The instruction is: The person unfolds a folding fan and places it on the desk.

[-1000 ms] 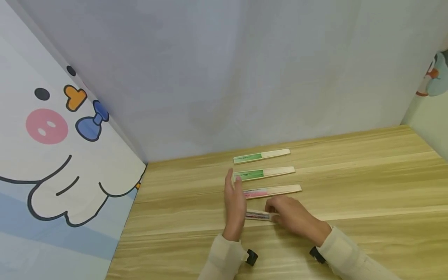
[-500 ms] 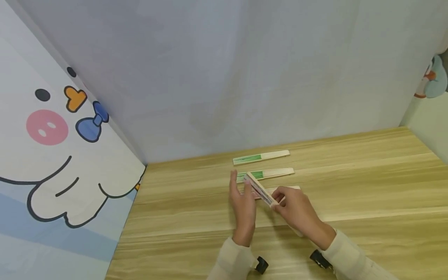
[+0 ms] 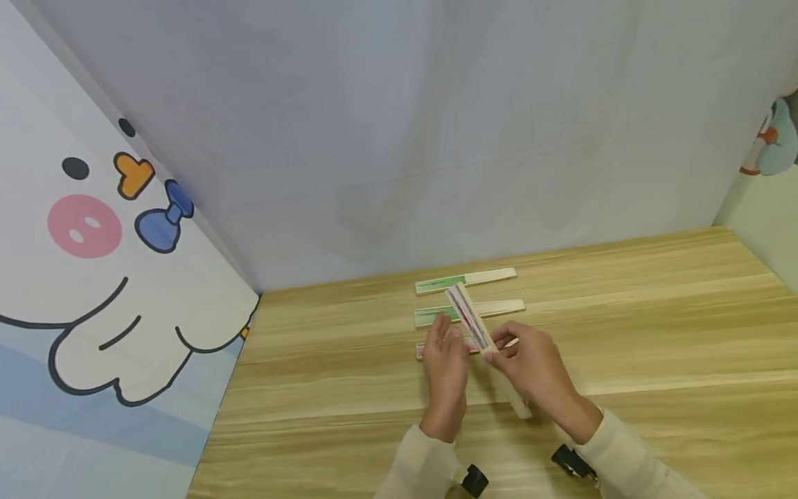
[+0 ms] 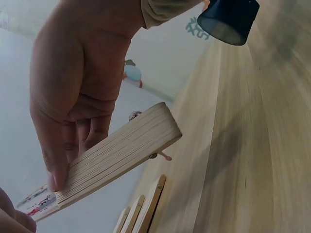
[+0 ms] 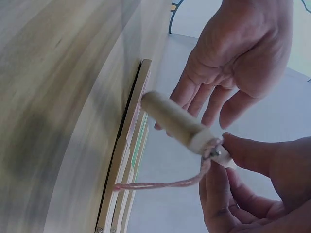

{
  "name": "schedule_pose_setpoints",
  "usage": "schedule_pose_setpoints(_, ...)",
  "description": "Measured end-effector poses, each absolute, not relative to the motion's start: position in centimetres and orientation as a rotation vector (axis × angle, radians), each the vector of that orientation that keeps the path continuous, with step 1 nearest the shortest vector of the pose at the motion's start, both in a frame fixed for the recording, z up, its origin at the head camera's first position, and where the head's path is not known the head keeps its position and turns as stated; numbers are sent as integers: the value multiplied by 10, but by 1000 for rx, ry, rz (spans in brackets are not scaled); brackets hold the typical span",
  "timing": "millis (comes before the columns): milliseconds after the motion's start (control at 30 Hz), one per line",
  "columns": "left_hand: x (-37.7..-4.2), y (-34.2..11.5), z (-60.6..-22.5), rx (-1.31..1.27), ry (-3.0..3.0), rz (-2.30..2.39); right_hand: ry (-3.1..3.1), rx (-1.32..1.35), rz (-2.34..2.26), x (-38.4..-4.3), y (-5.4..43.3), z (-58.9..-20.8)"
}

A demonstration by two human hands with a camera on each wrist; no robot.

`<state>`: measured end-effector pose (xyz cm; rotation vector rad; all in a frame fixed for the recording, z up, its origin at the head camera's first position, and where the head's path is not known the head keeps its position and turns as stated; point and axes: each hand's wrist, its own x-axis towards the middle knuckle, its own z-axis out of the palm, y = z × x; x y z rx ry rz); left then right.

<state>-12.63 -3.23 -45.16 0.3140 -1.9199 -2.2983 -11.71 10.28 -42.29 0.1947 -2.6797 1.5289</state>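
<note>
A folded folding fan (image 3: pixel 469 317) with bare wooden ribs and a patterned strip is tilted above the table. My right hand (image 3: pixel 535 360) pinches it near its middle, between thumb and fingers. In the left wrist view the ribs of the fan (image 4: pixel 121 149) lie tightly together. From the rivet end of the fan (image 5: pixel 172 121) a pinkish cord (image 5: pixel 160 185) hangs in the right wrist view. My left hand (image 3: pixel 446 378), its fingers extended, stands just left of the fan; whether it touches the fan I cannot tell.
Three more folded fans lie in a row on the wooden table (image 3: pixel 324 374): a green one (image 3: pixel 489 276) at the back, another green one (image 3: pixel 433 318), then a pink one (image 3: pixel 427 351) partly behind my left hand. A grey backdrop (image 3: pixel 436 138) and a cartoon-printed panel (image 3: pixel 206 305) border the table.
My right hand has lifted the nearest fan off the table and turned it from lying crosswise to steeply slanted. My left hand has shifted slightly right, staying beside it.
</note>
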Motion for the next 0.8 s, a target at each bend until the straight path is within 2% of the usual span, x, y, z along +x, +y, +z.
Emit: schedule_pose_setpoints(800,-130,-24,-464,420,-1903,-2585,-2645,204,1685,-128,114,-430)
